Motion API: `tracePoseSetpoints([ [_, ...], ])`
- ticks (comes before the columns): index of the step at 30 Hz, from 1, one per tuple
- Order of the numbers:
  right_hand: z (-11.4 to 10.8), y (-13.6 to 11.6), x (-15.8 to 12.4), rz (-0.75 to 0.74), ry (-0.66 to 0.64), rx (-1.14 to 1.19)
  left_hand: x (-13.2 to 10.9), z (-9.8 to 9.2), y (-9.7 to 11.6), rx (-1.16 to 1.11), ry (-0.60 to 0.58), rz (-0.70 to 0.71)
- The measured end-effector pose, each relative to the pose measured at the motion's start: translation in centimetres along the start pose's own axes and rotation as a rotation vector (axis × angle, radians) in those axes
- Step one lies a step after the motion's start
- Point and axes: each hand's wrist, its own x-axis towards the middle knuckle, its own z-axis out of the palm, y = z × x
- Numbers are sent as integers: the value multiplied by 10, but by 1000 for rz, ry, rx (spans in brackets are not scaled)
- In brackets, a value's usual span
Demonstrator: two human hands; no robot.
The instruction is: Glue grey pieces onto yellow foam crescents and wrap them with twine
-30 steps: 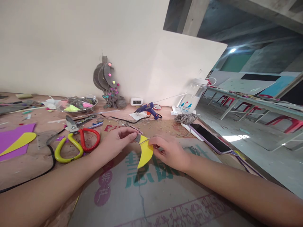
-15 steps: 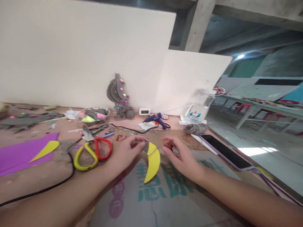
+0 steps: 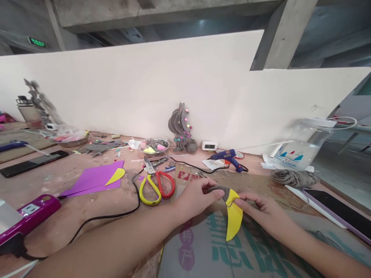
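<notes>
My left hand (image 3: 199, 199) pinches the upper end of a yellow crescent cut-out (image 3: 234, 221), where grey yarn (image 3: 219, 190) covers its tip. The bare yellow part curves downward to a point. My right hand (image 3: 265, 210) is closed at the crescent's right edge, thumb and fingers together on the yarn strand that crosses the yellow surface. Its fingertips touch or nearly touch the crescent. Beneath both hands lies a printed board (image 3: 203, 255) with green characters. A thin strand trails from the crescent's lower point over this board.
Scissors (image 3: 153, 189) with yellow and red handles lie left, near purple sheets (image 3: 95, 178) and a black cable (image 3: 110, 217). Behind are a blue glue gun (image 3: 228, 156), a small clock (image 3: 209, 146) and a decorated grey ornament (image 3: 181, 125). Right are a yarn coil (image 3: 294, 178), phone (image 3: 342, 208) and plastic jug (image 3: 304, 144).
My view has turned left, so things appear farther right. My right hand has come from apart to the crescent's edge; my left still holds the wrapped end.
</notes>
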Motion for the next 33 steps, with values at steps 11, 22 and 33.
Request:
tracePoseSetpoints([
  [11, -4, 0, -3, 63, 99, 18, -1, -2, 7, 118, 94, -37],
  [22, -3, 2, -3, -5, 109, 79, -2, 0, 10, 115, 101, -74],
  [33, -2, -1, 0, 1, 11, 11, -3, 0, 10, 121, 55, -48],
])
